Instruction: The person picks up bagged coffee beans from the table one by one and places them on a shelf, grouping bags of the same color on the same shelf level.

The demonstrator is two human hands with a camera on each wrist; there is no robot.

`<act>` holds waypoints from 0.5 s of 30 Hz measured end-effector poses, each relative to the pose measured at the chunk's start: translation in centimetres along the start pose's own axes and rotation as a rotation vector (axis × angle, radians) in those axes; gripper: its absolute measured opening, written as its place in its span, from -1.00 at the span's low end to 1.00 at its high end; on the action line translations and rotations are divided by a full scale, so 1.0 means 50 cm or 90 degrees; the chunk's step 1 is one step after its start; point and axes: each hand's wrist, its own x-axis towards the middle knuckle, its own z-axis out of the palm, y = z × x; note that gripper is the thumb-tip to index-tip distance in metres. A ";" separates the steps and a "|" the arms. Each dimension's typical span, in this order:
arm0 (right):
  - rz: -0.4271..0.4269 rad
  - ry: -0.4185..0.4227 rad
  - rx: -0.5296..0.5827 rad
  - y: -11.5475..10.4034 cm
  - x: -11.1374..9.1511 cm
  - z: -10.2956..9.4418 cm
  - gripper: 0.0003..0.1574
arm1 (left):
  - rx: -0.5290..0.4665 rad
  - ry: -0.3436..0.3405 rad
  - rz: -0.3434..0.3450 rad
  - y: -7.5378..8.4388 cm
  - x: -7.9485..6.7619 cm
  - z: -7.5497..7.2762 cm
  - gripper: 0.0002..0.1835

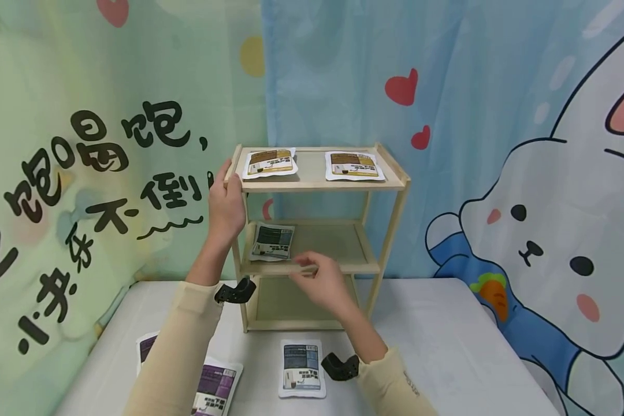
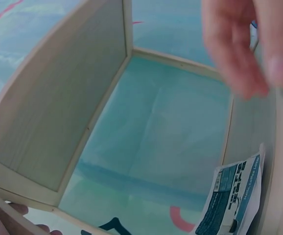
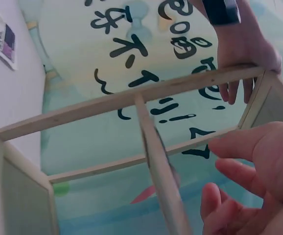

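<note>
A three-tier wooden shelf (image 1: 312, 186) stands on the table. My left hand (image 1: 227, 205) grips the left side of its top tier, and in the left wrist view the fingertips (image 2: 43, 228) show at the edge. My right hand (image 1: 319, 280) is in front of the middle tier's front edge, fingers bent toward the thumb. In the right wrist view, a gap shows between this hand's thumb (image 3: 239, 142) and fingers, with nothing visible in it. Left of that hand, a dark green packet (image 1: 273, 241) lies on the middle tier; a second may lie under it.
Two brown-and-yellow packets (image 1: 270, 163) (image 1: 353, 166) lie apart on the top tier. On the table (image 1: 426, 341) in front are a blue-grey packet (image 1: 301, 370) and purple packets (image 1: 217, 386), partly covered by my left sleeve. A printed curtain (image 1: 333, 75) hangs behind the shelf.
</note>
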 end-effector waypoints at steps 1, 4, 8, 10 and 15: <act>-0.002 0.002 0.005 0.004 -0.015 0.000 -0.70 | 0.000 0.000 0.001 0.001 -0.001 0.000 -0.43; 0.006 -0.015 0.009 0.022 -0.061 0.001 -0.73 | 0.003 -0.001 0.008 0.001 -0.001 0.000 -0.43; 0.049 -0.051 0.030 0.066 -0.120 0.010 -0.73 | 0.006 0.000 0.007 0.003 -0.004 -0.001 -0.42; 0.068 -0.060 0.040 0.093 -0.144 0.017 -0.73 | 0.004 0.001 0.004 0.003 -0.005 0.000 -0.43; 0.107 -0.050 0.020 0.151 -0.198 0.037 -0.71 | -0.004 0.007 0.007 0.005 -0.005 0.001 -0.43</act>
